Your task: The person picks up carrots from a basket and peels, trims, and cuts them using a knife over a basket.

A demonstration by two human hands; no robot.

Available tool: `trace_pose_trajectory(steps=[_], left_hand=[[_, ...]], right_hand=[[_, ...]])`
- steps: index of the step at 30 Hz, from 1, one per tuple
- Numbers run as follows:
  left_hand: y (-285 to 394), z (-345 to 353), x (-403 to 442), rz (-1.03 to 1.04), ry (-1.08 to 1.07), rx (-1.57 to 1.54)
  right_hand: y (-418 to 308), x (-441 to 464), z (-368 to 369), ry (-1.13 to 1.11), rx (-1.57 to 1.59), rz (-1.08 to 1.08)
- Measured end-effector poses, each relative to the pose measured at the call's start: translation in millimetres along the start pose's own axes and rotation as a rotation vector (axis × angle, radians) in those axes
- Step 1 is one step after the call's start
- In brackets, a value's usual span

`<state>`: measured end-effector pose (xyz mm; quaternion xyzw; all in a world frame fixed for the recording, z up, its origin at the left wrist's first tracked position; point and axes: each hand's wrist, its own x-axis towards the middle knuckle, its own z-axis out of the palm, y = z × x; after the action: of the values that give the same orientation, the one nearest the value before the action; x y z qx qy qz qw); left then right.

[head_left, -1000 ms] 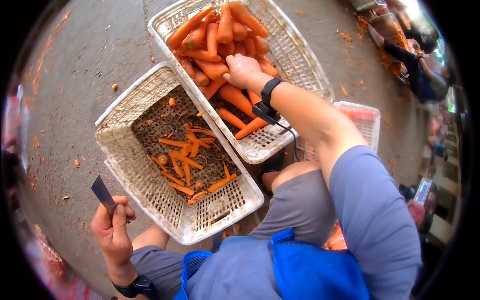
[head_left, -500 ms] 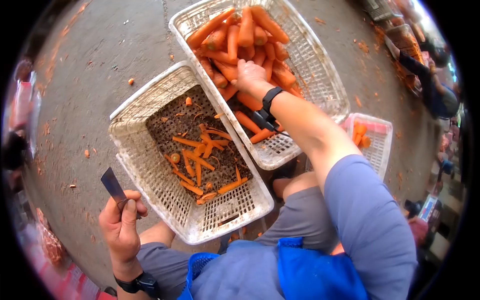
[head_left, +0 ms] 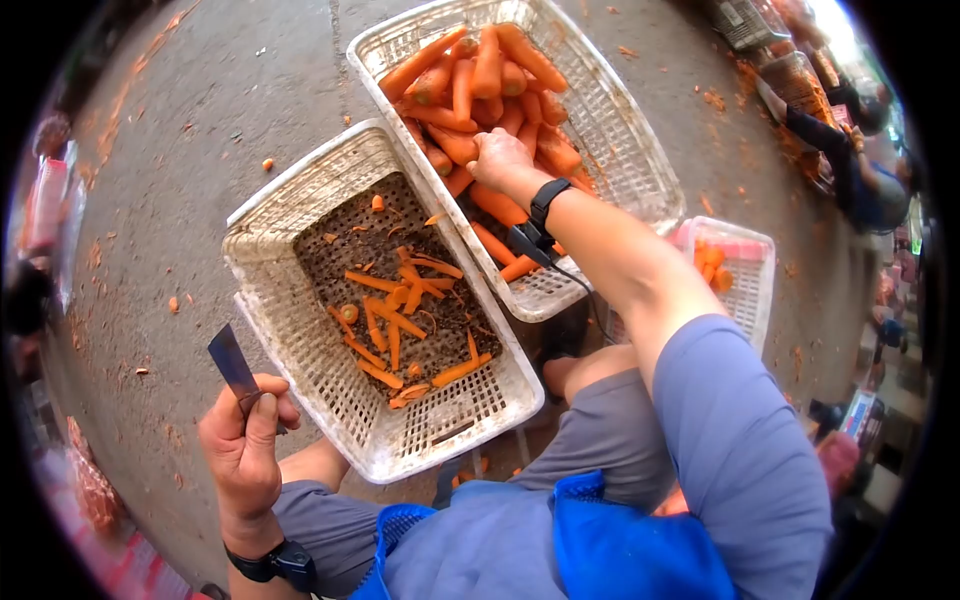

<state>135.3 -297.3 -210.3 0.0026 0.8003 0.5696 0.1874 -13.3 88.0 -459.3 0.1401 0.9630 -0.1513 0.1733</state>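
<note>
My left hand (head_left: 243, 445) is closed round a flat, dark-bladed knife (head_left: 233, 365), its blade pointing up and away. Beside it stands a dirty white plastic basket (head_left: 320, 400) with carrot strips (head_left: 385, 318) and cut ends scattered over its dark perforated bottom. Over the far basket (head_left: 640, 150), my right hand (head_left: 503, 160) reaches into a heap of whole carrots (head_left: 487, 65). Its fingers are curled down at a carrot, most of which is hidden under the hand.
A smaller white-and-pink basket (head_left: 755, 290) with orange carrot pieces (head_left: 710, 262) stands right of my knee. Carrot scraps litter the concrete floor (head_left: 150, 230). Another person (head_left: 870, 185) is at the far right, near more baskets.
The view has shifted slightly. My right hand has drawn back a little over the carrot heap. My left hand still holds the knife in nearly the same place.
</note>
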Motion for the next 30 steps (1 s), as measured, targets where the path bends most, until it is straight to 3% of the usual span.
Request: trace_pose_trajectory(steps=[7, 14, 21, 22, 25, 26, 27, 30], left_hand=[[-10, -15, 4, -0.046, 0.046, -0.065], [-9, -20, 14, -0.064, 0.093, -0.061], [-8, -17, 12, -0.041, 0.094, -0.048], [-8, -17, 10, -0.037, 0.096, -0.053], [-7, -16, 2, -0.014, 0.085, -0.06], [-6, -15, -2, -0.002, 0.079, -0.061], [-6, -14, -5, 0.007, 0.071, -0.056], [1, -9, -17, 0.04, 0.046, -0.064]], right_hand=[[-21, 15, 22, 0.058, -0.003, 0.106], [-14, 32, 59, 0.325, -0.212, 0.07], [-7, 21, 8, -0.04, -0.088, 0.031], [2, 19, 11, 0.045, -0.107, -0.022], [40, 24, 4, -0.221, 0.319, 0.06], [42, 3, -15, -0.288, 0.666, 0.144], [43, -19, -46, -0.398, 0.786, 0.178], [72, -63, -77, -0.402, 1.012, 0.264]])
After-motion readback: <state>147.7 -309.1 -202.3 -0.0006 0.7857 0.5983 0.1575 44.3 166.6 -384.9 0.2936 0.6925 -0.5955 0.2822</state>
